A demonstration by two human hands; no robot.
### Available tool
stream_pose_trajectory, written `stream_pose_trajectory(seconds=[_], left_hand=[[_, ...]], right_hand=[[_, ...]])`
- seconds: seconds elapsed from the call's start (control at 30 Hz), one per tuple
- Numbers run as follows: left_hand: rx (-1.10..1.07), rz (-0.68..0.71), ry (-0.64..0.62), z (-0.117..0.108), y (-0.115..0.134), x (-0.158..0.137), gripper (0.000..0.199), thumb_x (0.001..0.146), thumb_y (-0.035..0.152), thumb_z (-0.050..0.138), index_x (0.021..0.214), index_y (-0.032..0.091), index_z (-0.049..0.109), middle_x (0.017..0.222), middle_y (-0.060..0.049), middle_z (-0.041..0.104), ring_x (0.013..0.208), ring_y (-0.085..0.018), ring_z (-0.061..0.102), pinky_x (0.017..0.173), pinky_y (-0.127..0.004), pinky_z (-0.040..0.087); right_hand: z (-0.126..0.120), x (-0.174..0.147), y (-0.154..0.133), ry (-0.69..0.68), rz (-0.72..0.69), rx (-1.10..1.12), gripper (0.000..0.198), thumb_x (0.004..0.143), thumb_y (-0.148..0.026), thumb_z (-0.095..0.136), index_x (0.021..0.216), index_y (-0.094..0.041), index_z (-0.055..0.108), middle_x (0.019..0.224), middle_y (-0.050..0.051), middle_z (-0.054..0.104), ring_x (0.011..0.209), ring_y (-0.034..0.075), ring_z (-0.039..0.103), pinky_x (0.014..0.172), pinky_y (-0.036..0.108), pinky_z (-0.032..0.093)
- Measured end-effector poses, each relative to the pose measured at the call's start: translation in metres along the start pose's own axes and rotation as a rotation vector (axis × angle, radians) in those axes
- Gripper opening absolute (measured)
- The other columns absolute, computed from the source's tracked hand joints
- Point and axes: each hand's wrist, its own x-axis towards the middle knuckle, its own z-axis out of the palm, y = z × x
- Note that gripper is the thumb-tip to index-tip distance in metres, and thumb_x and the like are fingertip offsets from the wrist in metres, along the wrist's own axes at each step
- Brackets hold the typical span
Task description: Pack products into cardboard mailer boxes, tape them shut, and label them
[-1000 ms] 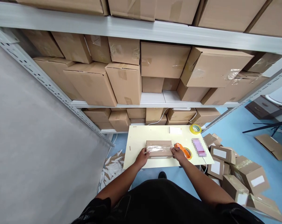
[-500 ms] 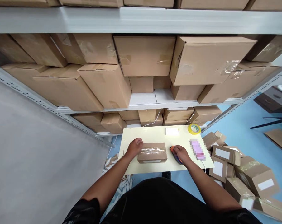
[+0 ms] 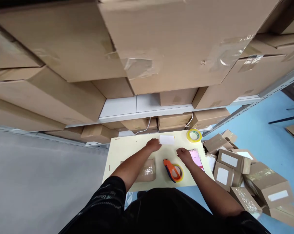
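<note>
My left hand is over the table, its fingers curled together at the left edge of a small stack of white paper slips. Whether it grips anything is hidden. Under my left forearm lies a taped brown cardboard box, partly covered by the arm. My right hand hovers just left of a pink-screened phone, its fingers loosely bent and slightly apart with nothing in them. An orange and dark blue tape dispenser with a roll of tape rests on the table between the box and my right arm.
A yellow tape roll lies at the back right corner of the pale table. Shelves packed with cardboard boxes overhang the far side. Several labelled boxes are heaped on the blue floor at right. White cables hang behind the table.
My right hand has let go of the tape dispenser and moved forward toward the phone. My left hand has left the box and reached forward to the white slips. The view has shifted closer to the shelves.
</note>
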Motion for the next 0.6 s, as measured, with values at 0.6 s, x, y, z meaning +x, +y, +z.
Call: stream_pose_trajectory(seconds=[0.6], left_hand=[[0.088, -0.227, 0.000, 0.029, -0.005, 0.067, 0.034, 0.089, 0.048, 0.062, 0.103, 0.019, 0.070, 0.120, -0.018, 0.073, 0.114, -0.034, 0.067, 0.091, -0.039, 0.050]], right_hand=[[0.015, 0.049, -0.005, -0.070, 0.100, -0.098, 0.040, 0.083, -0.040, 0.062, 0.119, -0.022, 0.068, 0.107, 0.008, 0.074, 0.091, 0.025, 0.068, 0.076, 0.033, 0.049]])
